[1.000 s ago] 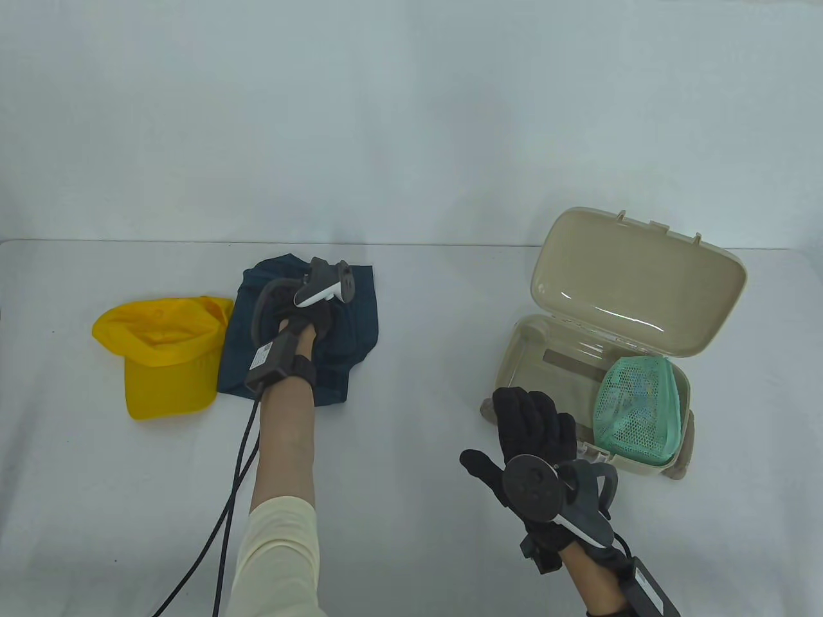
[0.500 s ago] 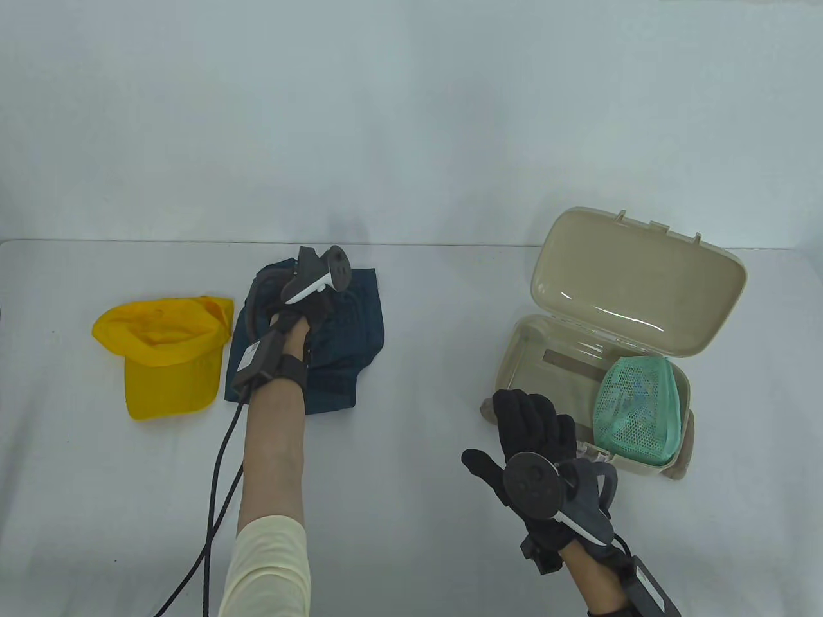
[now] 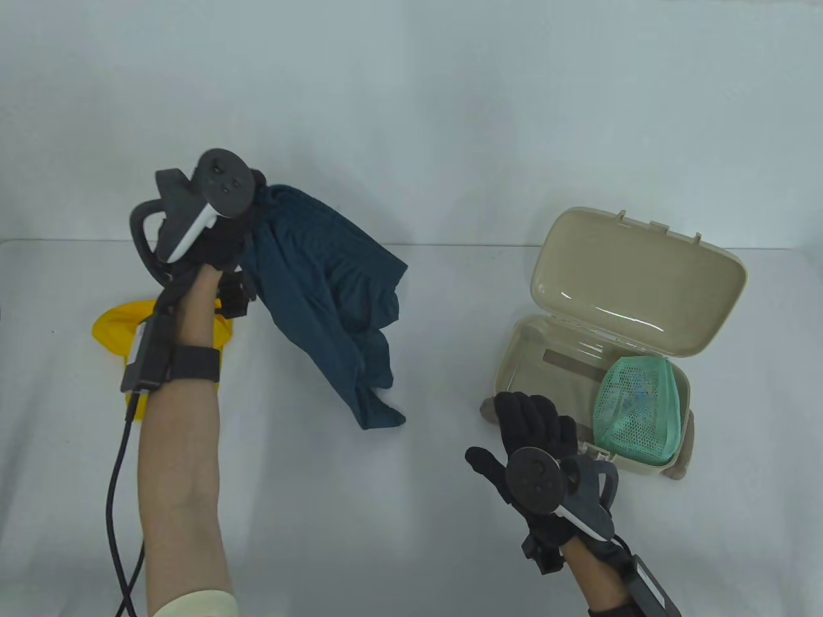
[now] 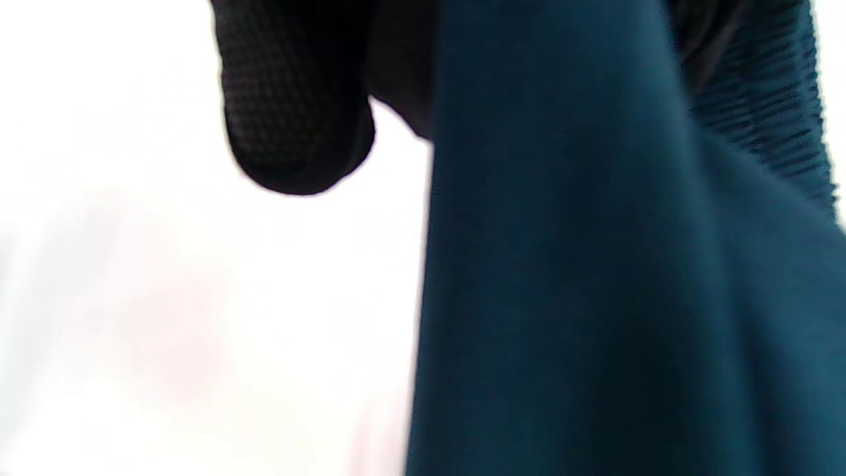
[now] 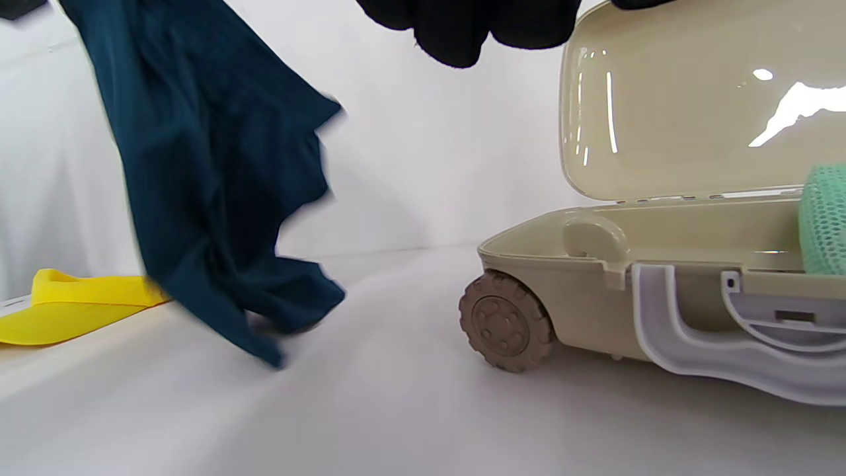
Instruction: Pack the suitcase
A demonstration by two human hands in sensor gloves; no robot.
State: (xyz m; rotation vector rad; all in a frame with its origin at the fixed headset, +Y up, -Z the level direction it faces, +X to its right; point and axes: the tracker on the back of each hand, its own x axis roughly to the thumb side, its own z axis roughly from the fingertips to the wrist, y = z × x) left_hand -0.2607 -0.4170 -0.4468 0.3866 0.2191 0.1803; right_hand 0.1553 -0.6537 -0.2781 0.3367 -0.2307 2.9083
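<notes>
Above the desk (image 3: 411, 514) at about ten o'clock in the table view, the left hand (image 3: 222, 241) is raised, its grip closed round the top of a dark teal fabric garment (image 3: 321, 289) that hangs down and to the right, its lowest fold touching the desk near the centre. Under that forearm, at nine o'clock, lies a yellow fabric cap (image 3: 112, 324), partly hidden. Over at four o'clock stands a small beige plastic suitcase (image 3: 643, 289) with its lid propped open, a green mesh pouch (image 3: 636, 408) lying in the right part of its lower shell. The right hand (image 3: 533, 430) hovers at five o'clock, just beside the suitcase's near left corner, its fingers stretched out and its grip holding nothing.
</notes>
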